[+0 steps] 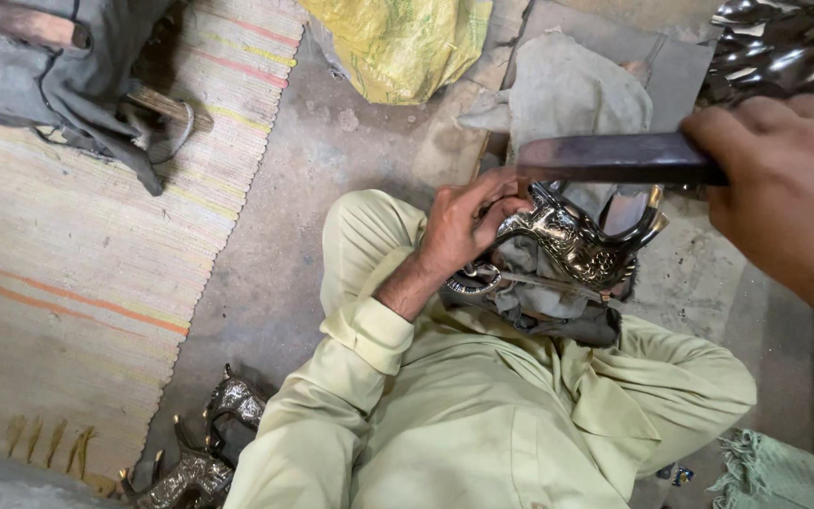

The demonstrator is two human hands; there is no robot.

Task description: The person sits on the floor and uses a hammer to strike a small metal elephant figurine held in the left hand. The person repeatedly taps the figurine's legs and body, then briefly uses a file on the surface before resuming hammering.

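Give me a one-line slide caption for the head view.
Left hand steadies an ornate silver metal piece on a grey cloth while the right hand holds a dark flat tool above it.

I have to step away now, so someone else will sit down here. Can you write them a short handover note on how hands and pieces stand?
Left hand: pressing the ornate metal piece onto the grey cloth over the lap.
Right hand: gripping a dark flat bar, raised above the piece, not touching.
Similar ornate pieces lie on the floor at the left.
How far the work has come cannot be told.
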